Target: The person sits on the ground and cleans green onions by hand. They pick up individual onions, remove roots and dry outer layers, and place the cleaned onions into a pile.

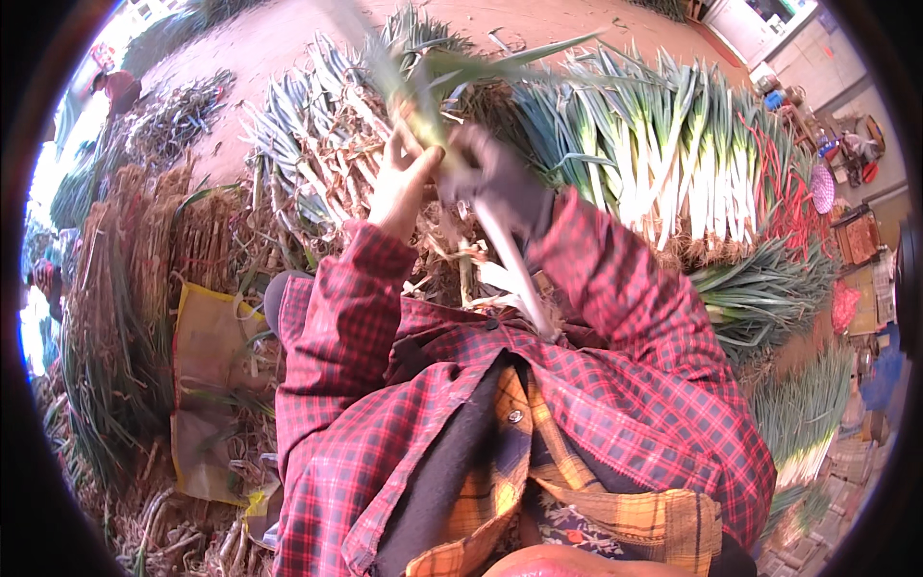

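Both hands are on one long green onion (510, 249) whose white stalk slants down to its root end at my lap, while the green leaves fan out above. My left hand (405, 177) is bare, its thumb and fingers around the upper stalk near the leaf bases. My right hand (505, 177), in a dark glove, is blurred and closed about the stalk just below. Loose pale outer leaves (501, 278) hang beside the stalk. Beyond my left hand lies a heap of green onions with dry brown leaves (324, 151). Right of my gloved hand, onions with white stalks (678, 159) lie side by side.
Red ties (782, 180) hang over the stalks at the right. More green onions (757, 292) lie beside my right elbow. At my left are a tall stack of untrimmed onions (122, 288) and a yellow-edged sack (216, 382). Another person (119, 90) is at the far left.
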A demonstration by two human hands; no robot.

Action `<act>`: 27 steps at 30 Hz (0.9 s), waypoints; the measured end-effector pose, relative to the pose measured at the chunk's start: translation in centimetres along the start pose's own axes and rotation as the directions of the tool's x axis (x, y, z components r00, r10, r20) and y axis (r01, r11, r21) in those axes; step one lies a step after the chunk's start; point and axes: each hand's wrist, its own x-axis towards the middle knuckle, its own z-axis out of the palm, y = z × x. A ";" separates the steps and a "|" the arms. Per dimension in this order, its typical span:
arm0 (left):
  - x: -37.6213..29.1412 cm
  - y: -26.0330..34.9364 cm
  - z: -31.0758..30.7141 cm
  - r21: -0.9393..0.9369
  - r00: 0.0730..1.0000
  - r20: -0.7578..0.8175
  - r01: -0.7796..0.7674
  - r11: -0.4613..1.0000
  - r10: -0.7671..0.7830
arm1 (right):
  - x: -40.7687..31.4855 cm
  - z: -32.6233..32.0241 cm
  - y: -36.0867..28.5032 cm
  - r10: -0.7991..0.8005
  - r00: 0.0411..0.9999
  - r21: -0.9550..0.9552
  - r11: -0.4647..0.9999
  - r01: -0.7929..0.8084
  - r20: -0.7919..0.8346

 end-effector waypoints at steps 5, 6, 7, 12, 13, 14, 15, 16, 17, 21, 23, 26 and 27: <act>-0.8 -0.5 -7.5 0.296 0.934 -0.357 0.108 0.949 0.005 | -7.7 -1.7 1.2 0.585 0.796 0.562 0.611 -0.558 0.155; -1.3 0.4 -9.9 0.274 0.849 -0.528 0.157 0.949 0.012 | -8.6 -3.4 0.8 0.582 0.790 0.533 0.613 -0.582 0.192; -2.0 1.8 -12.2 0.277 0.740 -0.672 0.197 0.940 0.043 | -9.2 -4.9 0.4 0.630 0.759 0.490 0.616 -0.617 0.163; -9.0 5.5 -18.0 0.141 0.602 -0.711 -0.383 0.913 0.363 | -7.9 -9.5 -0.4 0.393 0.909 0.189 0.912 -0.365 -0.138; -9.4 5.1 -17.4 0.137 0.564 -0.729 -0.436 0.890 0.388 | -7.1 -10.0 -0.6 0.350 0.915 0.204 0.928 -0.311 -0.198; -9.8 5.0 -16.6 0.100 0.644 -0.655 -0.444 0.891 0.395 | -6.0 -10.3 -0.6 0.321 0.909 0.193 0.942 -0.276 -0.266; -10.8 4.4 -14.9 0.278 0.909 -0.353 -0.123 0.953 0.220 | -5.0 -10.5 -0.7 0.312 0.911 0.291 0.928 -0.232 -0.269; -10.4 4.4 -13.3 0.863 0.991 0.122 -0.135 0.487 0.059 | -3.8 -10.3 -0.8 0.302 0.908 0.338 0.920 -0.198 -0.291; -10.7 3.2 -10.4 0.921 0.993 -0.068 0.101 0.375 -0.098 | -2.6 -9.8 -0.8 0.261 0.921 0.383 0.913 -0.139 -0.289; -9.2 0.2 1.0 0.406 0.952 0.306 -0.139 0.903 0.009 | 0.4 -5.9 -0.6 0.292 0.921 0.701 0.713 -0.030 -0.257; -8.2 -1.4 5.0 0.263 0.855 0.489 0.046 0.964 -0.174 | 0.9 -4.3 0.0 0.268 0.919 0.692 0.722 0.008 -0.291; -8.8 -2.4 6.5 0.507 0.895 0.281 0.169 0.845 -0.347 | 1.4 -4.1 0.8 0.199 0.833 0.405 0.914 0.032 -0.517; -9.3 -2.6 6.3 0.494 0.918 0.171 0.234 0.838 -0.357 | 1.7 -4.6 1.1 0.229 0.786 0.432 0.900 0.053 -0.574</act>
